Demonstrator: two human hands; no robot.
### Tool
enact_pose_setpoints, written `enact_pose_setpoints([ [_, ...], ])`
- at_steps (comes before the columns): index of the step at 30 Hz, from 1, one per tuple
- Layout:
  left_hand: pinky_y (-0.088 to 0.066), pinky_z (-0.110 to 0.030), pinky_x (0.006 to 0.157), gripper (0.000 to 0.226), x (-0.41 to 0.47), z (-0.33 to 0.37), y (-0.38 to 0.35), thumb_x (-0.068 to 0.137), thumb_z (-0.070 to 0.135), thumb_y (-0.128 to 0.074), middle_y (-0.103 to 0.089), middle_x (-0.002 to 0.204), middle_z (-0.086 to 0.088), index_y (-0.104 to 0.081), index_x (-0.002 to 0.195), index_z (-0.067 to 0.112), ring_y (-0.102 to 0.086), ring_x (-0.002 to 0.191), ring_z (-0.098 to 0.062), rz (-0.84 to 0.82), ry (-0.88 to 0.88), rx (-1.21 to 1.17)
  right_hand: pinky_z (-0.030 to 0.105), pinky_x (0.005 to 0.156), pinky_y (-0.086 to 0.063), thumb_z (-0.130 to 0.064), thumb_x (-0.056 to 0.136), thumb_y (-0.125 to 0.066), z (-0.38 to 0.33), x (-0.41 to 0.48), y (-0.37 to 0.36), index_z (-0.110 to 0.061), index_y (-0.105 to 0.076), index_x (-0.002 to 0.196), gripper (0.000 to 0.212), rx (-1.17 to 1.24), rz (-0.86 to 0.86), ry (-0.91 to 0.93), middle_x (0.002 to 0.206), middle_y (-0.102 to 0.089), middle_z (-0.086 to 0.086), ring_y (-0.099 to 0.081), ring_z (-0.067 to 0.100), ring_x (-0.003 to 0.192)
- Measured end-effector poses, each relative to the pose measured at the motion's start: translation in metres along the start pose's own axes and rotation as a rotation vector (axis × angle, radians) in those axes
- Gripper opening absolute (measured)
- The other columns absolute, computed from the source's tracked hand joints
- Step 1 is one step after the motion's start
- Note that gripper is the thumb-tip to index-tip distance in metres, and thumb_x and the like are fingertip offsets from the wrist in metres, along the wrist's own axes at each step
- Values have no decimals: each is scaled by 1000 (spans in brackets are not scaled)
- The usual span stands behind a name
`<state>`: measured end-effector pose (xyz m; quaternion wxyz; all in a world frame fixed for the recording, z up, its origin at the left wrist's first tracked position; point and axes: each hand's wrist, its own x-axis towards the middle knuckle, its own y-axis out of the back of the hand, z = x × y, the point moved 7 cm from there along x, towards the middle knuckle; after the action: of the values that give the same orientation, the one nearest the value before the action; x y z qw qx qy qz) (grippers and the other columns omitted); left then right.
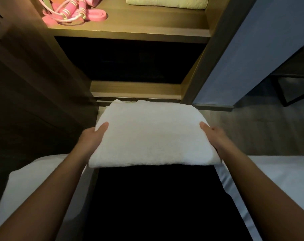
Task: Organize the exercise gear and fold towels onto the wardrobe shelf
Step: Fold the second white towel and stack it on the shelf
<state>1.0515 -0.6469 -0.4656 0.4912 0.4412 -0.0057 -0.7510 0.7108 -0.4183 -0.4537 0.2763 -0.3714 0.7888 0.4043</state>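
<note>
The left hand grips the 9 o'clock edge of the folded white towel, thumb laid on top and fingers tucked out of sight beneath. The right hand clamps the 3 o'clock edge the same way. The towel hangs level between them, lifted in front of the wardrobe, with the bed showing pale below the forearms at 4 and 7 o'clock. To me this looks like the carrying step: folding finished, placing not yet done. Up at 12 o'clock, well apart from the hands, the lit wardrobe shelf holds a pale green towel toward 1 o'clock and a pink jump rope beside a pink band toward 11. The next move likely calls for raising the bundle flat and sliding it onto the bare wood or atop the green towel, keeping the folds from sagging.
</note>
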Motion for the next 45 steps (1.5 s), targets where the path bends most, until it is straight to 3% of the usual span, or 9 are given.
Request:
enact_pose_setpoints([
  [4, -49, -43, 81, 55, -14, -20, -3, 89, 60, -54, -58, 103, -5, -52, 121, 15, -57, 95, -28, -105, 133, -90, 39, 84, -40, -60, 93, -43, 18, -11, 2, -12, -44, 136, 64, 99, -77, -73, 111, -56, 8, -55, 22, 90],
  [7, -47, -40, 82, 65, -22, -23, -8, 90, 60, -53, -57, 118, -9, -50, 132, 11, -55, 100, -28, -79, 119, -50, 39, 90, -41, -60, 93, -46, 21, -14, -1, -9, -46, 135, 67, 101, -16, -56, 128, -55, 12, -54, 32, 112],
  [12, -43, -34, 74, 59, -22, 23, -27, 94, 56, -48, -57, 106, -2, -48, 135, 14, -54, 87, -18, 46, -66, -118, 38, 88, -46, -59, 94, -47, -22, -19, -32, -12, -52, 133, 61, 127, 83, 179, 123, -59, 11, -57, 26, 101],
  [15, -45, -35, 84, 51, -25, 39, -20, 95, 49, -51, -60, 111, -3, -54, 132, 14, -56, 95, -22, 121, -162, -141, 34, 87, -47, -53, 95, -50, -40, -20, -28, -10, -55, 132, 57, 101, 119, 288, 124, -62, 12, -60, 28, 103],
  [24, -49, -42, 88, 51, -12, 27, -1, 98, 42, -51, -55, 118, -7, -44, 141, 15, -56, 108, -28, 67, 18, -406, 38, 85, -46, -50, 100, -41, -29, 2, -3, -9, -53, 134, 54, 184, 155, 181, 121, -59, 13, -57, 27, 99],
  [29, -48, -50, 96, 47, -13, 30, 7, 98, 45, -48, -58, 115, -7, -48, 137, 17, -56, 105, -28, 91, -81, -201, 34, 81, -40, -46, 102, -39, -20, 1, 7, -9, -53, 134, 51, 120, 187, 244, 124, -59, 15, -53, 23, 96],
  [37, -45, -39, 83, 39, -33, -25, 5, 98, 44, -49, -60, 105, -3, -56, 127, 19, -58, 90, -19, 69, -44, -149, 32, 74, -40, -49, 101, -38, 30, -7, 2, -16, -56, 120, 43, 54, 67, 127, 88, -56, -3, -54, 16, 81],
  [40, -44, -39, 84, 43, -44, -44, 8, 98, 47, -46, -57, 111, -4, -51, 130, 19, -56, 96, -21, 6, 7, -54, 28, 69, -40, -48, 101, -39, 43, -23, 2, -14, -57, 120, 43, -58, 20, 168, 92, -59, -2, -56, 15, 84],
  [45, -44, -28, 79, 43, -74, -17, 25, 95, 41, -55, -50, 130, 4, -42, 133, 23, -52, 104, -10, 144, -510, 349, 38, 86, -44, -44, 98, -47, 23, -54, 17, -17, -40, 138, 49, -376, 133, 503, 127, -53, 1, -52, 17, 104],
])
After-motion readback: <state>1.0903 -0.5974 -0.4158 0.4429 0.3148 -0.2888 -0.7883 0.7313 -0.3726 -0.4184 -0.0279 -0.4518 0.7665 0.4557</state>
